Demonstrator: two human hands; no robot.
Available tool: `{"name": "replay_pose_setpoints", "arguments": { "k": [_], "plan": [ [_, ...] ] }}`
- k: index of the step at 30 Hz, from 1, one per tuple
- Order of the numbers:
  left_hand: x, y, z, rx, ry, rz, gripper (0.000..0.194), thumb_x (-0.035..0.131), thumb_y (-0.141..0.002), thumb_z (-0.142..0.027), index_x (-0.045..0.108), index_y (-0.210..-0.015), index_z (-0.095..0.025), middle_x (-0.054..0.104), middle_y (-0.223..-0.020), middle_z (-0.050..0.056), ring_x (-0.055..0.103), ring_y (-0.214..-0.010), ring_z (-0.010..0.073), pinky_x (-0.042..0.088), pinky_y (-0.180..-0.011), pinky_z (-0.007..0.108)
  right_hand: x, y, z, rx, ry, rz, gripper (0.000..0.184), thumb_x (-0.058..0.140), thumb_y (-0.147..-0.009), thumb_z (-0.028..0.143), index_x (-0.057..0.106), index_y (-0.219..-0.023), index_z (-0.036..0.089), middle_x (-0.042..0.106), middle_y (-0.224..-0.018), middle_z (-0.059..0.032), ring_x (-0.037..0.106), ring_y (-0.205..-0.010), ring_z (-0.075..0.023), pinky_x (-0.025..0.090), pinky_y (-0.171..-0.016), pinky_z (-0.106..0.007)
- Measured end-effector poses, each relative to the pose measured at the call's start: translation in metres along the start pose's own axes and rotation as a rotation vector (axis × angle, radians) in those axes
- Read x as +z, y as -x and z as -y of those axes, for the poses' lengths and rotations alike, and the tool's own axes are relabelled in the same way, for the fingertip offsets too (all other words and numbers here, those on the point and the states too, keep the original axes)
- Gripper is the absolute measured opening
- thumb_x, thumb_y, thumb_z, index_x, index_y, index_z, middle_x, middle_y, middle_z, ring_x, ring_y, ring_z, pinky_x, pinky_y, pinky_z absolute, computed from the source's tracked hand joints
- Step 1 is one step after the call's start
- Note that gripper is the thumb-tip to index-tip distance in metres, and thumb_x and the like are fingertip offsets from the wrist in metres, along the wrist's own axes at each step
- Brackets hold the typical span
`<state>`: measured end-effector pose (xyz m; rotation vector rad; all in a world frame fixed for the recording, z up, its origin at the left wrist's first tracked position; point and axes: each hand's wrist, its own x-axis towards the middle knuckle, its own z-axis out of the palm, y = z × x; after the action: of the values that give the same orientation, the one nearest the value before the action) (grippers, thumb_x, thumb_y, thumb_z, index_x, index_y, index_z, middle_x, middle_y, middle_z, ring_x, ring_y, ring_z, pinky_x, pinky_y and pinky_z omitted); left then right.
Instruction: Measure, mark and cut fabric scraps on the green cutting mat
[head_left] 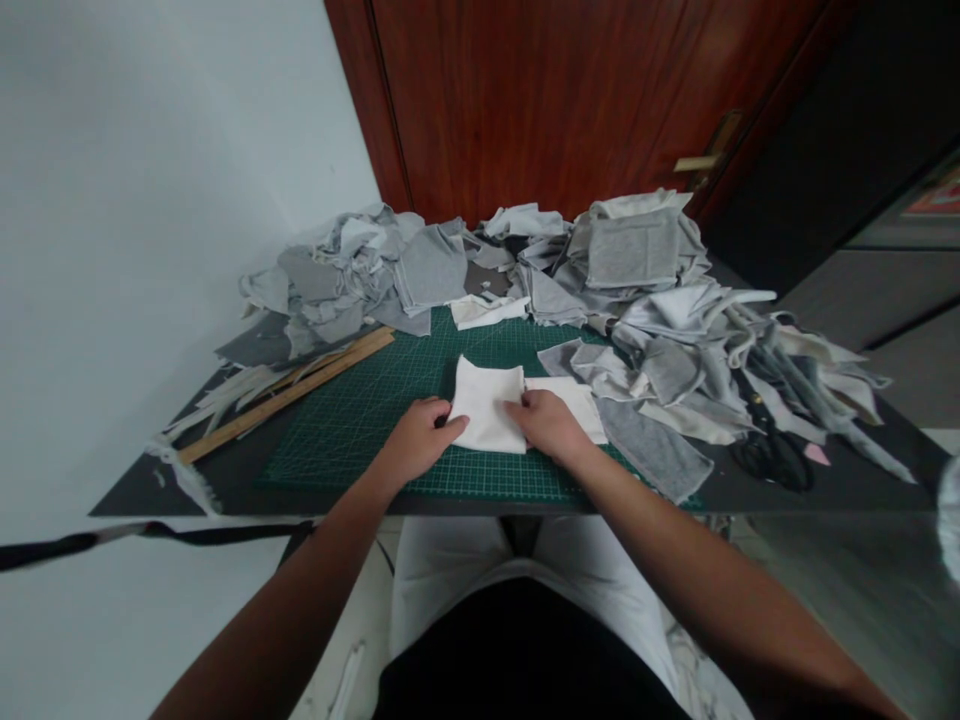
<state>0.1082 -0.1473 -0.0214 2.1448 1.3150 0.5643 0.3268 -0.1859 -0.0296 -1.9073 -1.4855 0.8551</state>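
Observation:
A white piece of fabric [489, 402] is held by its two sides over the green cutting mat [360, 400]. My left hand [424, 435] pinches its left edge, with the thumb on top and the fingers behind. On the right edge, my right hand [549, 420] grips the same piece, thumb on its face. Another white fabric piece [581, 402] lies on the mat, partly under my right hand. A grey fabric piece [656, 450] rests just right of that one, reaching past the mat's edge.
Heaped grey scraps [337, 265] fill the back left. Stacked grey cloth [634, 250] and a loose pile [675, 370] crowd the right. Black-handled scissors [772, 460] lie near the front right. A wooden ruler [292, 392] slants along the left. Behind the table stands a wooden door [540, 100].

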Motion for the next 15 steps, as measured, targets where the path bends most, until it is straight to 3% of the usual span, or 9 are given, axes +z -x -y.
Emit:
{"name": "replay_pose_setpoints", "arguments": {
  "k": [5,10,13,15],
  "plan": [
    [0.004,0.011,-0.003,-0.051,-0.163,-0.049,0.039,0.065,-0.085,-0.039,0.047,-0.055,-0.021,0.053,-0.074,0.003,0.053,-0.079,0.0229,0.041,-0.081,0.039,-0.005,0.006,0.008,0.015,0.115,0.004,0.027,0.059,-0.092,0.035,0.074,-0.086,0.014,0.077,-0.083,-0.0141,0.073,-0.081,-0.0246,0.05,-0.072,-0.029],
    [0.01,0.011,-0.004,-0.087,-0.25,-0.101,0.04,0.066,-0.088,-0.04,0.045,-0.059,-0.022,0.055,-0.074,0.004,0.056,-0.08,0.0247,0.038,-0.073,0.035,-0.001,0.008,0.017,0.023,0.217,-0.063,0.027,0.056,-0.093,0.029,0.072,-0.102,0.01,0.076,-0.104,-0.0222,0.073,-0.1,-0.0311,0.052,-0.085,-0.035],
    [0.009,0.007,-0.006,-0.119,-0.232,-0.12,0.03,0.065,-0.09,-0.039,0.046,-0.073,-0.023,0.057,-0.072,0.001,0.057,-0.069,0.0217,0.033,-0.064,0.031,0.002,0.019,0.026,0.036,0.247,-0.126,0.036,0.055,-0.093,0.024,0.062,-0.123,0.004,0.073,-0.111,-0.0252,0.071,-0.103,-0.0332,0.053,-0.089,-0.04],
    [0.007,0.003,-0.007,-0.154,-0.198,-0.116,0.025,0.067,-0.089,-0.038,0.047,-0.084,-0.025,0.058,-0.07,-0.002,0.057,-0.064,0.0205,0.03,-0.061,0.029,0.004,0.032,0.03,-0.085,0.281,-0.217,0.05,0.058,-0.093,0.024,0.051,-0.138,0.003,0.066,-0.126,-0.0271,0.065,-0.116,-0.0347,0.052,-0.097,-0.044]
  ]
}}
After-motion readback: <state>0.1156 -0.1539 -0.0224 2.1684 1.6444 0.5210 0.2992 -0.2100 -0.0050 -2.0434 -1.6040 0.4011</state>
